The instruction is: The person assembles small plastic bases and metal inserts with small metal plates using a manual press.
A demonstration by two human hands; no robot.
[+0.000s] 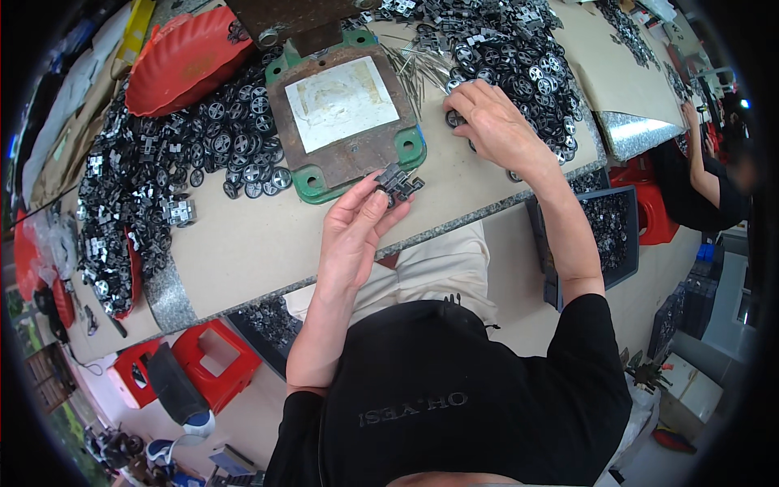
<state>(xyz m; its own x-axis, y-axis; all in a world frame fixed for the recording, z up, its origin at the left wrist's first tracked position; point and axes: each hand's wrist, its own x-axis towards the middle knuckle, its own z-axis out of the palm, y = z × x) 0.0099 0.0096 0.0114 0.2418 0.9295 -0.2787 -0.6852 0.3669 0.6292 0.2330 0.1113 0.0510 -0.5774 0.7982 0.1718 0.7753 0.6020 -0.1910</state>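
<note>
My left hand (357,231) pinches a small black toy car chassis (399,183) just off the near edge of the green press base. A wheel seems to sit on the chassis, though its details are too small to read. My right hand (495,126) reaches to the left edge of a heap of black toy wheels (531,77) with silver hubs. Its fingers are curled, with thumb and forefinger around a wheel (454,119). Thin metal rods (415,69) lie loose just left of that hand.
A green-edged metal press base (307,183) bears a white pad (341,101). More wheels (235,138) and chassis parts (105,195) are heaped at left, by a red basin (182,65). A grey crate (633,235) and red stools (215,365) stand below. Another person (698,178) works at far right.
</note>
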